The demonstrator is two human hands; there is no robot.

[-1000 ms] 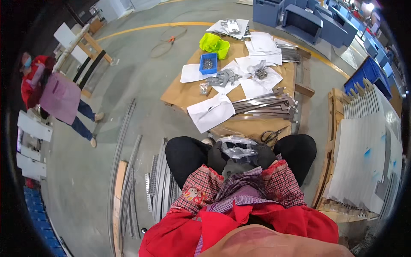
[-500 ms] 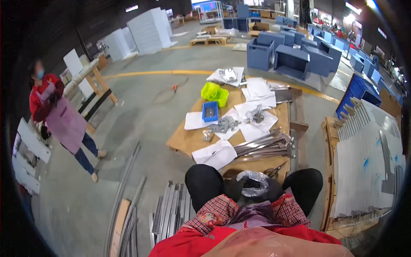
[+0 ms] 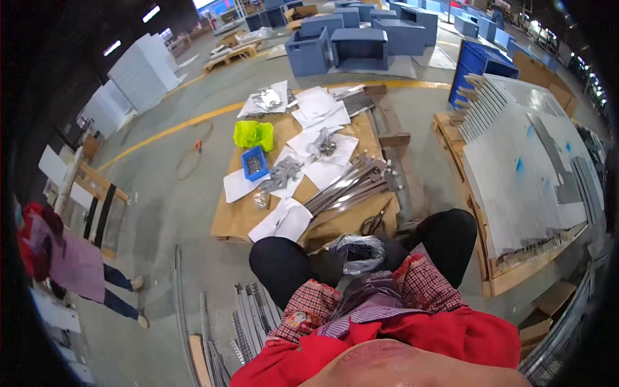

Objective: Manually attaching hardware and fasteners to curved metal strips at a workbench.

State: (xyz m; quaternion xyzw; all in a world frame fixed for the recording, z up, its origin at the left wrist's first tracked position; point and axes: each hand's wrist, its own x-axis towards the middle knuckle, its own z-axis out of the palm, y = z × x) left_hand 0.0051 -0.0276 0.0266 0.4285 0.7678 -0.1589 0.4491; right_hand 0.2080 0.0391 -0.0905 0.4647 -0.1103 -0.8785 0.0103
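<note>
Floor: big grey slab [image 3: 148, 213], with a yellow line [image 3: 412, 84] curving across behind the work spot.
Cabinets: a bunch of blue-grey boxes [image 3: 359, 48] sat past that line, kinda scattered.
Panel stack: pale flat sheets [image 3: 516, 174] leaned over a wooden pallet [image 3: 461, 180], off to the right.
Low platform: brown-covered top [image 3: 235, 219], right in front of the knees, pretty cluttered.
Co-worker: somebody in a pinkish apron [image 3: 71, 258] and red sleeves stood at the far left, well apart from all this.
Metal strips: a loose bundle [image 3: 348, 193] fanned out on the platform, near ends by a white sheet [image 3: 284, 220].
Plastic bag: clear and crinkly [image 3: 367, 263], between the knees at the platform's near edge, mouth gaping upward.
Blue bin: small tray [image 3: 259, 176] with little metal bits in it, just beside a lime-yellow bundle [image 3: 253, 135].
Hands: left [image 3: 327, 266] and right [image 3: 392, 253] looked dark and gloved, one either side of the bag. Fingers were lost in the murk, so honestly couldn't tell if they gripped it or how wide they were.
Scissors: dark-handled pair [image 3: 373, 224], just beyond the bag.
</note>
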